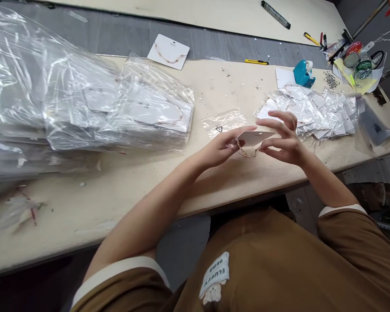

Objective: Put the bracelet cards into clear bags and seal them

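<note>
My left hand [229,147] grips a white jewellery card [254,137] by its left side, fingers closed on it. From the card hangs a thin beaded bracelet [245,154], looped below its lower edge. My right hand [282,138] is at the card's right, thumb and index finger pinched on the bracelet's right end, the other fingers raised apart. On the table just behind the hands lies a flat clear plastic bag [224,122] with a printed recycling mark. A pile of bagged white cards [325,113] is beyond my right hand.
Large clear bags of carded jewellery [94,104] cover the table's left. Another card with a bracelet [169,51] lies at the back. A yellow cutter [256,62], a teal tape dispenser [303,74], small metal parts [331,80] and a plastic bottle [363,71] stand toward the right.
</note>
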A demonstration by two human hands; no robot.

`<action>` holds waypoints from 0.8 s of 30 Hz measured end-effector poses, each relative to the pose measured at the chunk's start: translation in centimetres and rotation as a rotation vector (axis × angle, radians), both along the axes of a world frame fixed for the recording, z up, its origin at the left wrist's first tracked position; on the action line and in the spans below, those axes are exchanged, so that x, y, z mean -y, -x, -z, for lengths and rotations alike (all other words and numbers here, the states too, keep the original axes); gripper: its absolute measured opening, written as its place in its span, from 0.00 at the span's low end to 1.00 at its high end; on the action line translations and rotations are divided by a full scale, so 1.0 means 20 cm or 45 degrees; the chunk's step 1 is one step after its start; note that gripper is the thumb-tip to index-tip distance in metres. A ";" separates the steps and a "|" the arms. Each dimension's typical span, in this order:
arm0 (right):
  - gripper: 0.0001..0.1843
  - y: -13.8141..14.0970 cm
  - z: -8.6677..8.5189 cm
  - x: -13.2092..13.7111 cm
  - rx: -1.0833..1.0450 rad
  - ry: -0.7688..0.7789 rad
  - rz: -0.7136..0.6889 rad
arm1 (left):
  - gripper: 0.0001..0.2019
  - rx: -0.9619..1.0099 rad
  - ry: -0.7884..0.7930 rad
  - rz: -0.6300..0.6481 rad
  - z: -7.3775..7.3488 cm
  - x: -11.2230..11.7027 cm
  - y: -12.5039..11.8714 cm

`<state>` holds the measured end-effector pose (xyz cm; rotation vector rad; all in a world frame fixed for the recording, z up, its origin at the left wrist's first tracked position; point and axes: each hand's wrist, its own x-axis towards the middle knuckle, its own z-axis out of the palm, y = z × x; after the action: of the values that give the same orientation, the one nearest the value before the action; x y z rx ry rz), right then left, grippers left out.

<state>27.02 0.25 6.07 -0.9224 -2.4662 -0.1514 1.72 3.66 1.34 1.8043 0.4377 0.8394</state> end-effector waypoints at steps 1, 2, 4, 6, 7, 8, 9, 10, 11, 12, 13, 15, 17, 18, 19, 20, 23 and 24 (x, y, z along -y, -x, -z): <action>0.04 0.00 -0.04 -0.01 -0.034 0.058 -0.001 | 0.29 -0.033 0.042 0.035 -0.03 -0.01 0.01; 0.05 0.00 -0.09 -0.02 -0.086 0.132 0.005 | 0.30 -0.077 0.084 0.078 -0.06 -0.02 0.03; 0.07 0.01 -0.19 -0.06 -0.232 0.313 0.012 | 0.30 -0.159 0.144 0.163 -0.14 -0.06 0.05; 0.10 0.00 -0.28 -0.10 -0.403 0.502 0.005 | 0.30 -0.200 0.131 0.214 -0.24 -0.09 0.07; 0.12 0.00 -0.32 -0.13 -0.493 0.579 0.000 | 0.30 -0.199 0.102 0.219 -0.29 -0.11 0.08; 0.14 0.00 -0.35 -0.15 -0.581 0.639 -0.004 | 0.30 -0.196 0.066 0.218 -0.34 -0.12 0.09; 0.16 0.00 -0.38 -0.18 -0.667 0.680 -0.008 | 0.30 -0.194 0.030 0.216 -0.39 -0.13 0.09; 0.17 0.00 -0.41 -0.20 -0.744 0.704 -0.012 | 0.30 -0.193 -0.001 0.215 -0.43 -0.14 0.09; 0.18 0.00 -0.43 -0.23 -0.809 0.717 -0.021 | 0.29 -0.187 -0.021 0.217 -0.47 -0.15 0.09; 0.18 0.00 -0.46 -0.26 -0.858 0.722 -0.033 | 0.28 -0.180 -0.035 0.219 -0.50 -0.17 0.08; 0.18 0.01 -0.50 -0.29 -0.890 0.724 -0.045 | 0.27 -0.171 -0.047 0.213 -0.53 -0.18 0.07; 0.19 0.02 -0.58 -0.34 -0.911 0.709 -0.050 | 0.23 -0.155 -0.083 0.162 -0.59 -0.23 0.05; 0.24 0.05 -0.66 -0.40 -0.876 0.623 -0.047 | 0.23 -0.133 -0.137 0.072 -0.66 -0.26 0.03; 0.25 0.05 -0.71 -0.42 -0.851 0.544 -0.053 | 0.24 -0.107 -0.166 0.024 -0.69 -0.28 0.02; 0.24 0.06 -0.74 -0.43 -0.830 0.441 -0.066 | 0.24 -0.059 -0.199 -0.026 -0.73 -0.28 0.01; 0.21 0.06 -0.76 -0.43 -0.810 0.328 -0.087 | 0.24 -0.001 -0.247 -0.080 -0.76 -0.27 0.00; 0.10 0.01 -0.73 -0.33 -0.733 0.042 -0.143 | 0.22 0.023 -0.524 -0.229 -0.74 -0.19 -0.02; 0.07 -0.02 -0.69 -0.27 -0.662 0.006 -0.137 | 0.21 -0.041 -0.638 -0.243 -0.69 -0.14 -0.01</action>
<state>27.42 5.56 19.79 -0.7175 -2.0239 0.1194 1.96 6.49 15.22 2.2624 0.4520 1.1271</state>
